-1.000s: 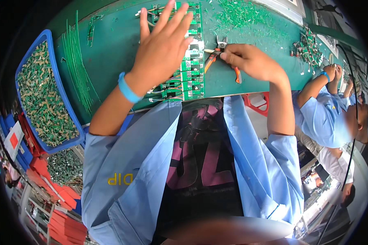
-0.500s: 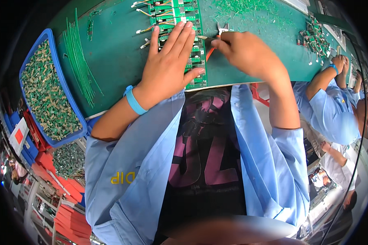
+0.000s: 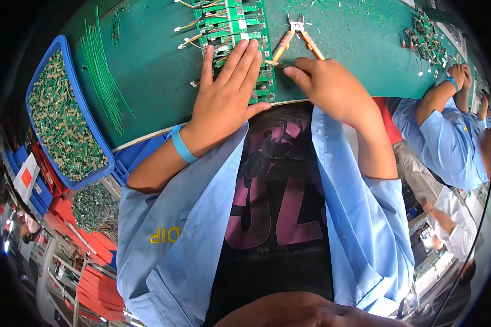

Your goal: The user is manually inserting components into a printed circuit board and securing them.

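A row of joined green circuit boards [image 3: 235,24] lies on the green bench [image 3: 153,65] in front of the person, running away from the near edge. Thin wires [image 3: 193,39] with white plugs stick out along its left side.

The left hand [image 3: 226,90] rests flat over the near part of the boards, its fingers stretched out and its thumb spread to the right, near the bench edge; this grip closes on nothing. A light blue band [image 3: 182,145] circles that wrist. The right hand [image 3: 335,90] is curled just beside the boards, its grip pinching a thin tool [image 3: 272,63] between thumb and fingers. The tool's pale tip lies over the right edge of the boards; whether it touches them I cannot tell.

Just beyond the right hand, pliers [image 3: 284,42] with orange handles lie spread open. Farther off are green scraps [image 3: 346,11] and, to the right, a pile of small boards [image 3: 426,43], near a co-worker [image 3: 447,141] in blue. On the left lie long green strips [image 3: 102,76], next to a blue basket [image 3: 83,103] full of small parts [image 3: 65,120].
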Motion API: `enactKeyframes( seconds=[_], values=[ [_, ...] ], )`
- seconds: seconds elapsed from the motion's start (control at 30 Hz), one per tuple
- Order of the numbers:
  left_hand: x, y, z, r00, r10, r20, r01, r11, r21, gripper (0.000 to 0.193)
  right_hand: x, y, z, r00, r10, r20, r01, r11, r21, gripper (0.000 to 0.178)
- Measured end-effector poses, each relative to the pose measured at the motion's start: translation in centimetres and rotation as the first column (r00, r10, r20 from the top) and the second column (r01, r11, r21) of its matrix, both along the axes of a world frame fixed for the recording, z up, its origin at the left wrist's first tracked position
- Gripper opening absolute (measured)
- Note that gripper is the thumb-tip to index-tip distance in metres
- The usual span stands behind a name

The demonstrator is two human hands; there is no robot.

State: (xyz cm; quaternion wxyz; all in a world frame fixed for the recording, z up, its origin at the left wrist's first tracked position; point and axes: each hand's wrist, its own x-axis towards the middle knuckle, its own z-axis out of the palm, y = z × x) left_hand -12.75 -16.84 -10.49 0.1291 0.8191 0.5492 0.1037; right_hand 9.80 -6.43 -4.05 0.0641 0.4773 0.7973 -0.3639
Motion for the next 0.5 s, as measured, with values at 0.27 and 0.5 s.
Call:
enactKeyframes(
  seconds=[0.27,0.5],
  values=[
    [-0.1,0.2,-0.3,1.0,0.01,0.01,-0.011,0.999,0.051,0.092,1.7,0.1,0.7,0.994,0.07,0.088,-0.074,0.996,0.045,0.036],
    [-0.3,-0.1,-0.9,0.997,0.004,0.081,-0.013,0.994,0.111,0.089,3.2,-2.0,-1.4,0.989,-0.015,-0.145,-0.016,0.978,-0.206,0.035]
  ],
)
